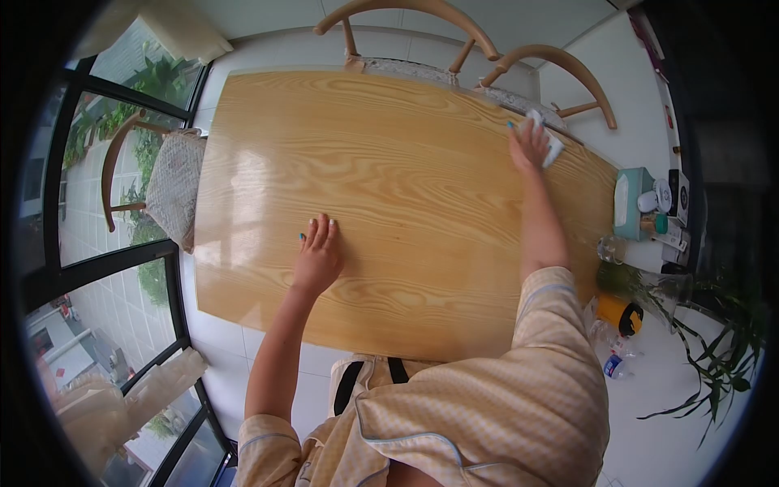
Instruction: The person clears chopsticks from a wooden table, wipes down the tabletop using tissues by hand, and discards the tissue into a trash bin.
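Observation:
My left hand (pixel 319 258) lies flat on the wooden table (pixel 381 187), fingers stretched out, with nothing under it that I can see. At the far right edge of the table, my right hand (pixel 529 147) reaches out and presses on a white cloth or tissue (pixel 553 149). Part of the white piece sticks out to the right of the fingers, and the rest is hidden beneath them. The tabletop has a light wood grain and a glossy, reflective surface.
Wooden chairs stand at the far side (pixel 422 12) and at the left (pixel 122 170). A teal tissue box (pixel 631 199), a glass (pixel 608 248) and small items sit at the right end. Beyond are a leafy plant (pixel 722 357) and plastic bottles (pixel 617 367) on the floor. Windows line the left.

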`<state>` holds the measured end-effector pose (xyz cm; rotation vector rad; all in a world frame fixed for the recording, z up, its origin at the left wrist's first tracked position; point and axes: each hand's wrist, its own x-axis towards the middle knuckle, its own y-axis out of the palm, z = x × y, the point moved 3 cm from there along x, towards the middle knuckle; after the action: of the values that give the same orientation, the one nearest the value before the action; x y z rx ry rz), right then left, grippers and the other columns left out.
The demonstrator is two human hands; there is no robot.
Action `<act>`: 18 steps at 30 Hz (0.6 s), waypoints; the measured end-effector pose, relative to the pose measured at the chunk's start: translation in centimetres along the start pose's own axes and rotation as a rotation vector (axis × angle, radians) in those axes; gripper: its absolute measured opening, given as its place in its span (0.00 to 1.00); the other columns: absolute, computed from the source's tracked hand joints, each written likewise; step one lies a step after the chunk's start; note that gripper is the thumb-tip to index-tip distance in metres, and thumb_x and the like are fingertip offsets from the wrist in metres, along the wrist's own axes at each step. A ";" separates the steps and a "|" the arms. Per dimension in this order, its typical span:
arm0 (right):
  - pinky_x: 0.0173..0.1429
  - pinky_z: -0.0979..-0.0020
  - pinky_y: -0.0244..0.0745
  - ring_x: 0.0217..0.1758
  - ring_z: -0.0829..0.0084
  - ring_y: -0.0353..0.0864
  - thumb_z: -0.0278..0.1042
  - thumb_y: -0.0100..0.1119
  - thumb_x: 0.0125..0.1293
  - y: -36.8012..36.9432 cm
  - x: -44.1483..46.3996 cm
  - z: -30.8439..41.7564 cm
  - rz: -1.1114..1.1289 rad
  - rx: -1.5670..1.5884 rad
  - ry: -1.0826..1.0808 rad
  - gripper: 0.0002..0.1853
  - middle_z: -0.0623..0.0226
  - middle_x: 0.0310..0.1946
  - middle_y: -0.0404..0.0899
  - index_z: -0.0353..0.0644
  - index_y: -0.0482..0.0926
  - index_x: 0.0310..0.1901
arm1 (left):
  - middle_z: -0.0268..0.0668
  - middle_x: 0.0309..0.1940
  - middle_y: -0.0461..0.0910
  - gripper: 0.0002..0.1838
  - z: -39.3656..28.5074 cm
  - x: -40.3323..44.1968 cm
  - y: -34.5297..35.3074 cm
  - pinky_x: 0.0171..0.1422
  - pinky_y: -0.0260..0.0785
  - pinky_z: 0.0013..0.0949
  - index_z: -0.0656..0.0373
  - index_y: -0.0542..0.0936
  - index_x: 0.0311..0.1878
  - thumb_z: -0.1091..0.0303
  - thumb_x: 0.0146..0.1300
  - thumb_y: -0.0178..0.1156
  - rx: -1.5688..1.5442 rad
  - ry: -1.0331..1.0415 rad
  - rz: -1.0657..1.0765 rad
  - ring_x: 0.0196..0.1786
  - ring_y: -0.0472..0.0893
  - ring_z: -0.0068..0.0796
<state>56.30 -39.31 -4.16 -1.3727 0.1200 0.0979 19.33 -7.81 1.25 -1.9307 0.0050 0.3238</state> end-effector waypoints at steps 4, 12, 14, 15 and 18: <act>0.70 0.56 0.29 0.70 0.54 0.34 0.69 0.34 0.57 1.5 -1.3 13.8 0.027 0.012 -0.325 0.42 0.59 0.68 0.36 0.51 0.42 0.67 | 0.48 0.64 0.52 0.33 0.0 0.0 0.1 0.62 0.54 0.53 0.61 0.58 0.62 0.65 0.51 0.54 -0.020 -0.013 0.010 0.66 0.54 0.50; 0.70 0.57 0.26 0.71 0.56 0.30 0.69 0.35 0.56 6.9 -9.4 38.1 0.146 -0.032 -0.821 0.42 0.64 0.69 0.34 0.53 0.42 0.67 | 0.45 0.66 0.49 0.36 0.1 -0.1 0.4 0.65 0.50 0.51 0.60 0.56 0.63 0.63 0.50 0.56 -0.061 -0.052 0.060 0.67 0.51 0.47; 0.70 0.57 0.26 0.71 0.56 0.30 0.70 0.35 0.55 7.7 -12.9 42.0 0.256 -0.042 -0.933 0.42 0.64 0.69 0.35 0.54 0.43 0.67 | 0.45 0.66 0.49 0.36 0.2 -0.1 0.9 0.65 0.50 0.52 0.61 0.56 0.63 0.63 0.50 0.57 -0.048 -0.060 0.027 0.67 0.51 0.47; 0.70 0.56 0.26 0.71 0.56 0.31 0.70 0.35 0.55 8.2 -15.0 43.5 0.271 -0.056 -1.016 0.43 0.64 0.69 0.36 0.54 0.44 0.67 | 0.45 0.65 0.50 0.36 0.1 -0.2 1.0 0.65 0.50 0.52 0.61 0.57 0.63 0.63 0.50 0.57 -0.036 -0.053 -0.003 0.67 0.50 0.47; 0.70 0.55 0.27 0.71 0.55 0.34 0.71 0.35 0.54 9.6 -21.9 46.2 0.305 -0.095 -1.281 0.43 0.64 0.68 0.39 0.53 0.47 0.66 | 0.44 0.65 0.52 0.31 -0.2 -0.3 0.4 0.65 0.49 0.53 0.57 0.61 0.61 0.61 0.52 0.55 -0.075 -0.076 0.036 0.66 0.52 0.47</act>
<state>34.57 7.88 -1.43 -1.1539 -0.7556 1.2108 19.04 -8.15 1.01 -1.9928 -0.0220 0.4265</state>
